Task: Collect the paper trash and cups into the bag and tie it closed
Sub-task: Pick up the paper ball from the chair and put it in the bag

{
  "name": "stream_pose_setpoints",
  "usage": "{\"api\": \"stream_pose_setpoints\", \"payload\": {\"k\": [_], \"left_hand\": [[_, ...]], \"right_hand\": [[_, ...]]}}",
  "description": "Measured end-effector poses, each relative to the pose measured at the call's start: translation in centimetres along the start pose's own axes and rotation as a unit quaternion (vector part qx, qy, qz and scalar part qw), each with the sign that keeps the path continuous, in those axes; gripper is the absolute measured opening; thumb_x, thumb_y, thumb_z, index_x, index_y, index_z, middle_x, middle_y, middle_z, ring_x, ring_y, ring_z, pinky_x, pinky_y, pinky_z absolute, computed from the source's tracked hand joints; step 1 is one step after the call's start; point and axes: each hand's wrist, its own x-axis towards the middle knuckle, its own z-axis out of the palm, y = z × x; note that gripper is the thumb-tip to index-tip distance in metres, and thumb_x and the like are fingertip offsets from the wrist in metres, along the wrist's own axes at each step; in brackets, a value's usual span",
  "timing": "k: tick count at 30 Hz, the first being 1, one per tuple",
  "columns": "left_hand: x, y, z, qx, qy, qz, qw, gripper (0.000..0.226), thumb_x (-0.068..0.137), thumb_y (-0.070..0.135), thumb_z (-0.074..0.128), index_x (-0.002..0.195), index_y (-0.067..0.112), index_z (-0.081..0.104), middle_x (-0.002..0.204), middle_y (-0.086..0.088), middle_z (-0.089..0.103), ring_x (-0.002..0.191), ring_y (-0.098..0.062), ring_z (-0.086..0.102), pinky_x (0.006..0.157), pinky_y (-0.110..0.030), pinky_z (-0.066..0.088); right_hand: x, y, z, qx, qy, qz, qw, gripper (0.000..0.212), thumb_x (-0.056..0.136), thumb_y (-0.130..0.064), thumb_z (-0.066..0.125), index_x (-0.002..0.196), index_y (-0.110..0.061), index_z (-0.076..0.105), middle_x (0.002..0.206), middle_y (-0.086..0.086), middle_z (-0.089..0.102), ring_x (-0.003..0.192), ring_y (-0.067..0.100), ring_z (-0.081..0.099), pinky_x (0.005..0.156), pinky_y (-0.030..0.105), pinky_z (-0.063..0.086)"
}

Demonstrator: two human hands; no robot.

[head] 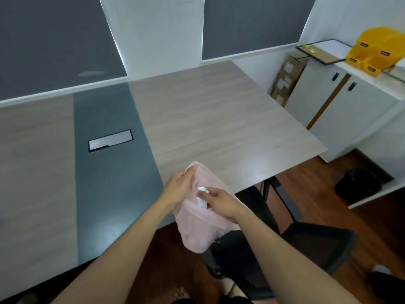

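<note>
pale wood-grain panels made up the worktop (219,119), which was split by a dark grey strip (105,110) with a metal cable cover (110,140) set flush in it. grey wall panels (54,36) were seen behind it. at the near edge of the worktop, a thin pink plastic bag (197,233) was held up in the air, its upper part over the worktop's edge and its lower part hung down in front of a black office chair (306,242).

the bag's upper rim was pinched by the left hand (179,187), with fingers and thumb closed on the film. a crumpled piece of white paper (201,199) was gripped by the curled fingertips of the right hand (223,202) at the bag's mouth, against the pink film. whether the paper was already inside the bag or only at its opening could not be told. more contents were faintly suggested through the film lower down, but they could not be made out.

to the right, a white cabinet (355,110) was stood against the wall, with stacked yellow bins (377,51) and a black-framed board (324,50) laid on top. cardboard boxes (287,80) were wedged between the cabinet and the wall. a dark bundle (359,183) was left on the wooden floor (306,189) beyond the chair.
</note>
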Motion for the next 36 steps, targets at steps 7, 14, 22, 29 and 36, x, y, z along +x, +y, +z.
{"api": "stream_pose_setpoints", "payload": {"k": [7,14,22,29,36], "left_hand": [[0.7,2.6,-6.1,-0.193,0.039,0.0,0.981,0.066,0.081,0.08,0.066,0.108,0.02,0.06,0.104,-0.006,0.054,0.094,-0.023,0.053,0.087,-0.041,0.042],[3.0,2.3,-12.4,-0.114,0.168,0.015,0.979,0.062,0.093,0.08,0.053,0.082,0.019,0.057,0.076,-0.004,0.05,0.069,-0.018,0.048,0.069,-0.035,0.038],[8.1,-1.7,-16.5,-0.101,0.171,-0.104,0.975,0.07,0.108,0.07,0.043,0.121,0.008,0.073,0.104,-0.013,0.068,0.09,-0.03,0.063,0.083,-0.047,0.058],[11.0,0.4,-19.4,-0.2,0.181,-0.04,0.962,0.046,0.111,0.067,0.036,0.138,0.05,0.069,0.124,0.016,0.076,0.107,-0.015,0.072,0.086,-0.035,0.059],[12.5,2.4,-22.0,-0.189,0.229,0.049,0.954,0.035,0.111,0.067,0.04,0.124,0.059,0.071,0.137,0.01,0.075,0.125,-0.016,0.072,0.105,-0.04,0.059]], "right_hand": [[2.1,-1.8,0.6,-0.177,-0.009,0.043,0.983,0.087,0.099,-0.087,0.046,0.168,-0.034,0.045,0.169,0.0,0.051,0.148,0.029,0.053,0.12,0.043,0.04],[3.8,-2.3,-2.0,-0.308,0.038,0.074,0.948,0.101,0.097,-0.06,0.076,0.176,-0.024,0.025,0.179,0.005,0.036,0.161,0.032,0.04,0.13,0.045,0.037],[6.2,-6.0,-1.5,-0.459,0.068,0.036,0.885,0.105,0.091,-0.07,0.075,0.172,-0.029,0.025,0.17,0.005,0.047,0.154,0.032,0.048,0.121,0.046,0.044],[10.5,-10.4,-2.3,-0.496,0.122,-0.008,0.86,0.113,0.082,-0.075,0.082,0.171,-0.028,0.03,0.17,0.003,0.046,0.155,0.029,0.046,0.123,0.045,0.044],[14.8,-15.6,-4.8,-0.512,0.169,-0.037,0.841,0.125,0.079,-0.08,0.081,0.174,-0.023,0.024,0.175,0.005,0.04,0.159,0.031,0.041,0.128,0.046,0.039]]}}
